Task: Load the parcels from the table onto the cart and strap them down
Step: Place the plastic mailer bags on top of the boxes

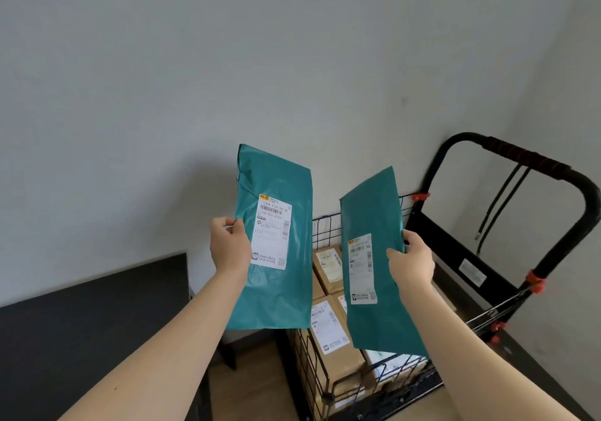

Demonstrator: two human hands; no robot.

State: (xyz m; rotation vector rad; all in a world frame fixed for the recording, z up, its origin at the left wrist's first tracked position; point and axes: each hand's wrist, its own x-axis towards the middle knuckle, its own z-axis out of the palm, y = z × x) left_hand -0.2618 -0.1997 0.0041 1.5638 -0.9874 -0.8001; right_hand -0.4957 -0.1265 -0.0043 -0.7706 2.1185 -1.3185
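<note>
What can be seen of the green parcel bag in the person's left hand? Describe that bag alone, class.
The green parcel bag is a flat teal mailer, seemingly thin creased plastic, its flap folded at the top. It hangs upright in the air, slightly tilted, a white barcoded shipping label facing the camera. The left hand pinches its left edge about mid-height; nothing else touches it.

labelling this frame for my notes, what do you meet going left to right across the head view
black table → left hand → left green parcel → right green parcel → right hand → black cart handle
</note>
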